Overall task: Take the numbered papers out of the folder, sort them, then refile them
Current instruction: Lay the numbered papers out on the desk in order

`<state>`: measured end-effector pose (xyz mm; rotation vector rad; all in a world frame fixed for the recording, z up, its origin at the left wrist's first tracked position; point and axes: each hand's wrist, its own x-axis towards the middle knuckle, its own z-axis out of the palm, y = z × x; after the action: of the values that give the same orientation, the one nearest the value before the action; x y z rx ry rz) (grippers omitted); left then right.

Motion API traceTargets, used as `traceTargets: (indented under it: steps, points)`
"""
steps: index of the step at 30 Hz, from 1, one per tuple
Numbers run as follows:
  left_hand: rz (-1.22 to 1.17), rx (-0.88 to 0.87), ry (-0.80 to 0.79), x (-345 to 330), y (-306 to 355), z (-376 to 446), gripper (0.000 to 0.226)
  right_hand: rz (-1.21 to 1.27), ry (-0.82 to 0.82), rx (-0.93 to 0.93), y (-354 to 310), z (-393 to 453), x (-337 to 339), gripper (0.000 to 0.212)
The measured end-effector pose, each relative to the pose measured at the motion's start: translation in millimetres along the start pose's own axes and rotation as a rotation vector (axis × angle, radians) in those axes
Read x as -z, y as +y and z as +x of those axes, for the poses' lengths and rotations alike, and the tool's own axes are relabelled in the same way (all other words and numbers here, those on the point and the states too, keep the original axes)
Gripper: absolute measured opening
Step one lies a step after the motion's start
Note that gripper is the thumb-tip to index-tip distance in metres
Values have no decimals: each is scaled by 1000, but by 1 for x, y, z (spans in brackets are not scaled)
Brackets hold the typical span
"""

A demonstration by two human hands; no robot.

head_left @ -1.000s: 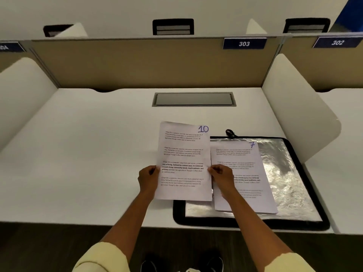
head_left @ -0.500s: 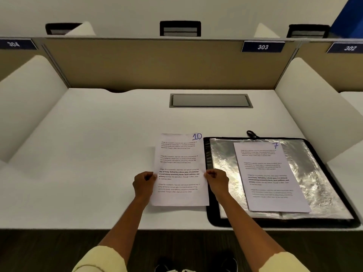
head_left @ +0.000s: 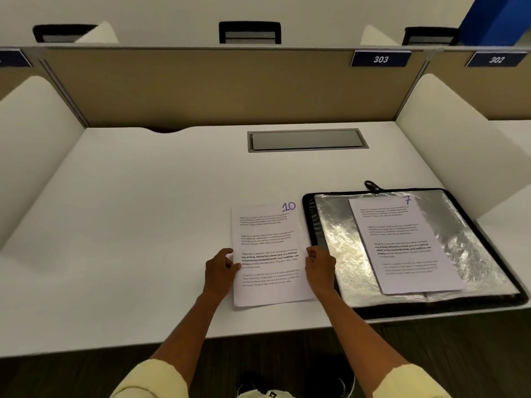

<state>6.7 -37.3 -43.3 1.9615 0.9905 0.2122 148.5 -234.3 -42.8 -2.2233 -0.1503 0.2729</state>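
**Sheet 10 held at both edges beside the open folder**

The paper marked 10 [head_left: 265, 254] lies flat on the white bench [head_left: 143, 225], just left of the open black folder [head_left: 339, 254]. The left hand [head_left: 219, 268] pinches its left edge, fingers curled onto the sheet; the right hand [head_left: 320, 267] grips the right edge likewise. The paper marked 7 [head_left: 402, 245] rests askew on the folder's shiny plastic sleeve. Behind stands a tan divider [head_left: 215, 87] labelled 303.
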Motion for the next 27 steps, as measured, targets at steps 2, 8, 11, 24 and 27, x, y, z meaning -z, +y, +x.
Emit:
traceTargets:
  steps: [2,8,11,24,27]
  points:
    - [65,-42,-43,1,-5,2,44,-17,16,43,1,-9,-2,28]
    - [321,-274,-53,1,-20,0,55,-154,-74,171,4,-30,-13,39]
    - [427,-381,-153,1,-23,2,79,-356,-203,297,8,-29,-16,48]
    - [712,-372,-422,-5,-12,-1,83,-637,-267,533,36,-33,-9,42]
    - [682,-357,-434,-6,-11,-6,83,-615,-257,543,39,-35,-8,39]
